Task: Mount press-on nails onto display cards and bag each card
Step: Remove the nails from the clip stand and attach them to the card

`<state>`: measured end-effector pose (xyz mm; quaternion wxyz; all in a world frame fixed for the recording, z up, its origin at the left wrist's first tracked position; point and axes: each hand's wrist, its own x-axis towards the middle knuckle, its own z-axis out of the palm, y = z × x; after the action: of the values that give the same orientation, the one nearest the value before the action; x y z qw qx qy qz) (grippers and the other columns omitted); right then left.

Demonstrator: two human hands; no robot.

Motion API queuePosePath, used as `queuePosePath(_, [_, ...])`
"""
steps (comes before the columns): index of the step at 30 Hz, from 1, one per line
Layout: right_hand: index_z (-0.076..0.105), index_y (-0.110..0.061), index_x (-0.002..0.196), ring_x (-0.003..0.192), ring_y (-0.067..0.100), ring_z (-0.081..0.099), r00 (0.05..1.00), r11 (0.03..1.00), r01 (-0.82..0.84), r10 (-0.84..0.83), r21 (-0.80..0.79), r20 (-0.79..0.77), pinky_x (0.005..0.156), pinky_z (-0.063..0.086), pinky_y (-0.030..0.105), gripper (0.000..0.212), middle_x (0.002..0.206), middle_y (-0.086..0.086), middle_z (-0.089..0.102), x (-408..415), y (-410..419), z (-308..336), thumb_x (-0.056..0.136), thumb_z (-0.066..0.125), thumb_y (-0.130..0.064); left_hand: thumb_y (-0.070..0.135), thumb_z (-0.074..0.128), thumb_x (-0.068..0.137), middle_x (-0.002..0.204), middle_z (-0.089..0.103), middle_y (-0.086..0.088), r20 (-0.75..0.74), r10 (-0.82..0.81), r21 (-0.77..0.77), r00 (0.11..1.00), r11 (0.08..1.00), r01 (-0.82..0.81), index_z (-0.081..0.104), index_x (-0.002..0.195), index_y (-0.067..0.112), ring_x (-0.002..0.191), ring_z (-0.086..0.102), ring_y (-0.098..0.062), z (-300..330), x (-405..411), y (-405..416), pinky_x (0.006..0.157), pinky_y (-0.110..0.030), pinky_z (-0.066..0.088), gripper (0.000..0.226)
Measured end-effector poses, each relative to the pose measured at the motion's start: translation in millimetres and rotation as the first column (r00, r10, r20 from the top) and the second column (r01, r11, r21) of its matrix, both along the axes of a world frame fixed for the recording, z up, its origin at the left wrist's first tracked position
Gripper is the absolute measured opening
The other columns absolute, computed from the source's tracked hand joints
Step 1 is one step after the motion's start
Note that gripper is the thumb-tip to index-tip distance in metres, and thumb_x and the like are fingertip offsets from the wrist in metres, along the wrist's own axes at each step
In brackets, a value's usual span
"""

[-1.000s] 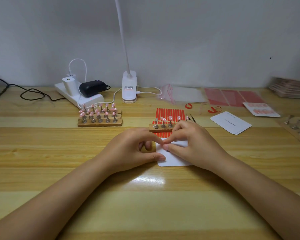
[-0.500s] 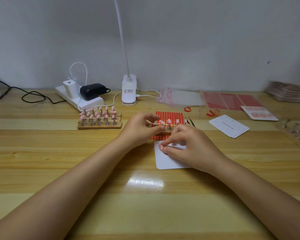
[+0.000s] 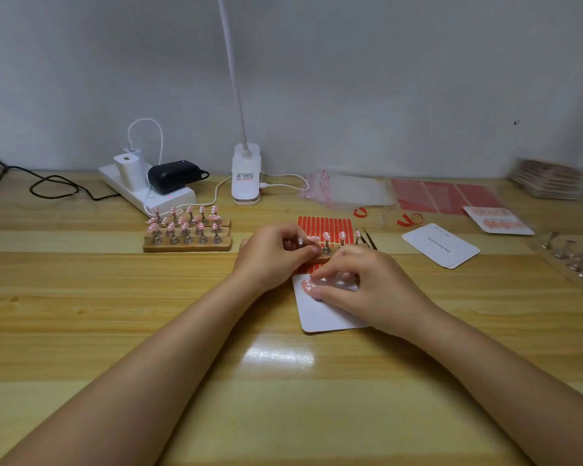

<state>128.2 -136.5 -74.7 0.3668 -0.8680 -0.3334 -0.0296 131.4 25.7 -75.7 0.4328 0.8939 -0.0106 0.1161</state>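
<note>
Left hand (image 3: 273, 255) reaches over the small wooden nail stand (image 3: 327, 255), fingers curled, pinching at a pink press-on nail (image 3: 313, 238) on the stand's left end. Right hand (image 3: 357, 284) lies on the white display card (image 3: 320, 314), fingers bent and pressed down on its far edge; thumb tip touches one pink nail already on the card (image 3: 307, 284) near the far left corner. Card flat on the worktop (image 3: 115, 297), just near of the stand, partly covered by the right hand. Red adhesive strip sheet (image 3: 325, 225) under and behind the stand, tweezers (image 3: 367, 238) just right of it. Bigger wooden stand full of pink nails (image 3: 187, 230) to the left, clear of both hands. Far edge: power strip with chargers (image 3: 145, 186), clip lamp base (image 3: 246, 174), clear bags (image 3: 347, 191), red sheets (image 3: 445, 195). Spare white cards (image 3: 440, 245) to the right, a finished nail card (image 3: 497, 220) beyond them, metal holders (image 3: 572, 255) at far right, blurry.
</note>
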Motion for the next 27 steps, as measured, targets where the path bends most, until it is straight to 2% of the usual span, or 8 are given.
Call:
queuePosePath(3, [0.073,-0.026,0.084,0.073,-0.003,0.050,1.000,0.999,0.031,-0.031,0.041,0.004,0.064,0.035,0.008,0.013,0.079,-0.014,0.057,0.8,1.2,3.7,0.076,0.070,-0.036,0.025,0.072,0.078,0.062,0.054,0.005,0.027,0.012,-0.009,1.000,1.000,-0.012,0.055,0.064,0.020,0.066,0.048,-0.015,-2.1,0.6,-0.2,0.075,-0.039,0.044,0.023])
queuePosePath(9, [0.071,-0.025,0.076,0.067,0.004,0.047,0.999,0.998,0.033,-0.032,0.046,-0.008,0.066,0.039,0.021,0.002,0.081,-0.009,0.059,1.5,-0.9,6.9,0.076,0.073,-0.027,0.028,0.075,0.075,0.057,0.047,0.008,0.056,0.030,-0.036,0.998,0.999,-0.029,0.047,0.061,0.020,0.059,0.043,-0.011,-5.5,1.5,0.1,0.068,-0.032,0.036,0.032])
queuePosePath(14, [0.071,-0.026,0.078,0.066,0.001,0.047,0.999,0.999,0.033,-0.034,0.034,0.022,0.064,0.037,0.018,0.002,0.077,-0.015,0.056,2.2,-0.3,5.6,0.077,0.072,-0.026,0.027,0.074,0.075,0.056,0.048,0.008,0.072,0.027,-0.028,0.997,0.999,-0.025,0.049,0.061,0.019,0.057,0.043,-0.008,-5.8,0.5,0.9,0.065,-0.029,0.034,0.030])
queuePosePath(18, [0.073,-0.020,0.090,0.073,-0.007,0.050,0.986,0.989,0.084,-0.100,0.125,0.130,0.067,0.038,0.008,0.013,0.077,-0.016,0.054,8.3,1.5,12.6,0.077,0.073,-0.021,0.022,0.072,0.077,0.057,0.049,0.008,0.074,0.020,-0.016,0.997,1.000,-0.019,0.050,0.060,0.022,0.058,0.043,-0.009,-5.4,0.5,1.3,0.068,-0.030,0.035,0.028])
queuePosePath(19, [0.072,-0.021,0.094,0.076,-0.003,0.050,0.980,0.989,0.100,-0.117,0.112,0.163,0.070,0.038,0.010,0.016,0.080,-0.014,0.054,11.2,2.5,15.7,0.078,0.072,-0.024,0.024,0.072,0.077,0.057,0.049,0.008,0.074,0.020,-0.012,0.997,1.000,-0.020,0.049,0.059,0.022,0.058,0.043,-0.009,-5.2,0.3,1.1,0.068,-0.030,0.034,0.029])
queuePosePath(22, [0.070,-0.025,0.105,0.091,0.009,0.046,0.959,0.988,0.151,-0.143,-0.012,0.245,0.081,0.038,0.028,0.026,0.089,-0.008,0.053,22.0,6.7,24.1,0.080,0.069,-0.033,0.028,0.072,0.078,0.056,0.048,0.008,0.071,0.021,-0.019,0.997,1.000,-0.020,0.047,0.058,0.023,0.057,0.042,-0.008,-4.6,0.1,0.8,0.068,-0.030,0.033,0.032])
queuePosePath(24, [0.069,-0.026,0.107,0.093,0.008,0.041,0.941,0.980,0.167,-0.128,-0.103,0.313,0.083,0.031,0.028,0.029,0.090,-0.011,0.048,27.4,10.1,27.6,0.080,0.067,-0.037,0.028,0.071,0.079,0.055,0.047,0.009,0.077,0.020,-0.022,0.997,1.000,-0.018,0.047,0.057,0.023,0.057,0.042,-0.007,-4.8,0.3,0.9,0.069,-0.029,0.032,0.033])
queuePosePath(27, [0.070,-0.027,0.105,0.091,0.005,0.035,0.922,0.965,0.175,-0.092,-0.194,0.376,0.078,0.020,0.023,0.027,0.091,-0.012,0.045,30.9,13.9,29.7,0.082,0.064,-0.040,0.027,0.071,0.079,0.054,0.046,0.009,0.077,0.012,-0.026,0.997,1.000,-0.011,0.048,0.058,0.023,0.056,0.041,-0.007,-5.7,0.2,0.6,0.071,-0.030,0.030,0.032])
